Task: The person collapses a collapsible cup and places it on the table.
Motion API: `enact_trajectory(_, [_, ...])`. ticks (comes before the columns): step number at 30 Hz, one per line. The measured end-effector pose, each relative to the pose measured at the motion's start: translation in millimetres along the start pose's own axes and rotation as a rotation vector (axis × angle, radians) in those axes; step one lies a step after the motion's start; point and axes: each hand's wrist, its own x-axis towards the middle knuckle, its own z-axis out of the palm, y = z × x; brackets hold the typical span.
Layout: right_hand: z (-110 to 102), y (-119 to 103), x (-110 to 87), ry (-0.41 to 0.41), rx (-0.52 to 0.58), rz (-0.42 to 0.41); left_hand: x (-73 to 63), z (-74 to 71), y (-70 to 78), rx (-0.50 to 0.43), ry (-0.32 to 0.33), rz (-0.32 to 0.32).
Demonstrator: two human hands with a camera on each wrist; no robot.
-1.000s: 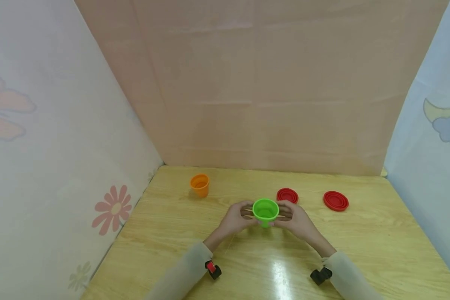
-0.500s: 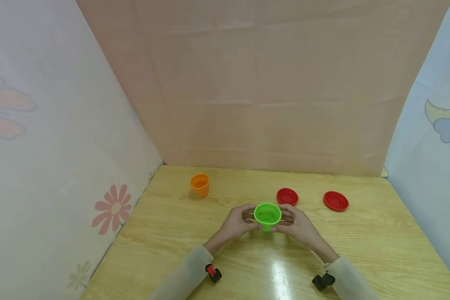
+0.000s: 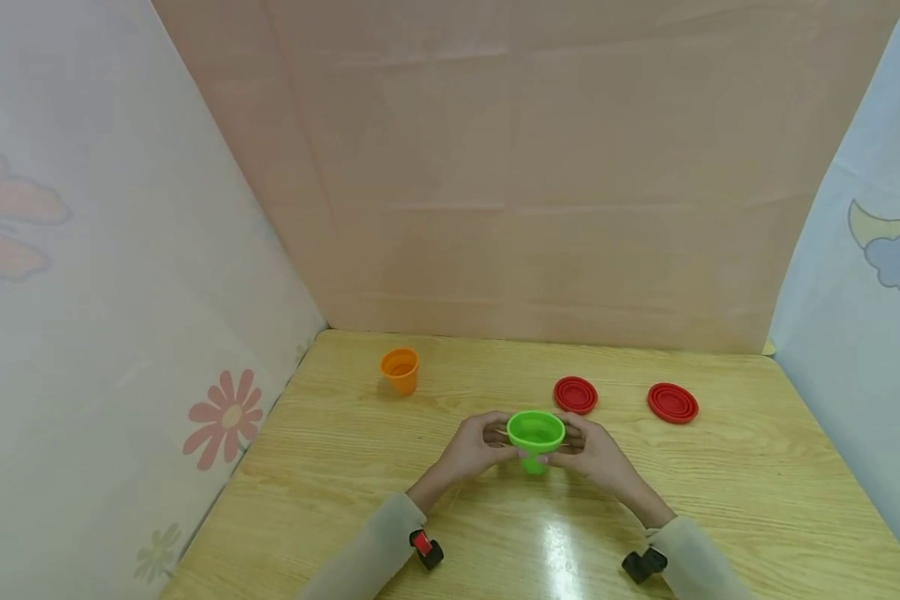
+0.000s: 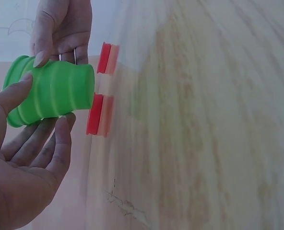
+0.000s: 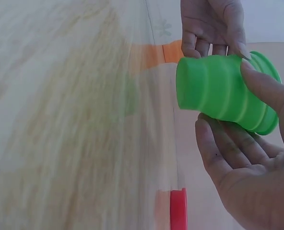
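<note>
Between both hands is a green collapsible cup (image 3: pixel 536 432), upright with its wide mouth up and its ringed side walls extended. My left hand (image 3: pixel 476 444) grips it from the left, thumb on the near side and fingers behind. From the right, my right hand (image 3: pixel 597 454) grips it the same way. In the left wrist view the base of the green cup (image 4: pixel 55 91) is held above the tabletop. The right wrist view shows both thumbs on the wall of the green cup (image 5: pixel 223 88) near its rim.
An orange cup (image 3: pixel 401 372) stands upright at the back left of the wooden table (image 3: pixel 330 467). Two flattened red collapsible cups lie behind and to the right: a nearer red cup (image 3: pixel 575 395) and a farther red cup (image 3: pixel 672 402). Patterned side panels and a tan back panel (image 3: pixel 510 208) enclose the table.
The green cup and both hands have moved slightly toward me. Its mouth has tilted a little, so more of its lower body shows. The orange and red cups have stayed put.
</note>
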Motion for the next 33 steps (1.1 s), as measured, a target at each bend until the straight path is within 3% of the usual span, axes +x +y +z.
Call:
enact_trajectory(7, [4, -3, -0.8, 0.011, -0.022, 0.06, -4.2, -1.9, 1.9, -0.006, -0.001, -0.012])
enact_trajectory(17, [7, -3, -1.1, 0.031, 0.014, 0.167, -7.6, -4.7, -0.7, 0.062, 0.017, -0.051])
enact_trajectory(21, [4, -1, -1.4, 0.004, 0.036, 0.208, -9.1, -6.4, -0.2, 0.042, 0.014, -0.051])
enact_trajectory(29, [-2, 2, -0.7, -0.101, 0.151, 0.232, -9.3, -5.2, 0.9, -0.024, -0.03, 0.008])
enact_trajectory(33, [-6, 3, -1.1, -0.155, 0.149, 0.231, -8.5, -4.7, 1.4, -0.015, -0.01, 0.021])
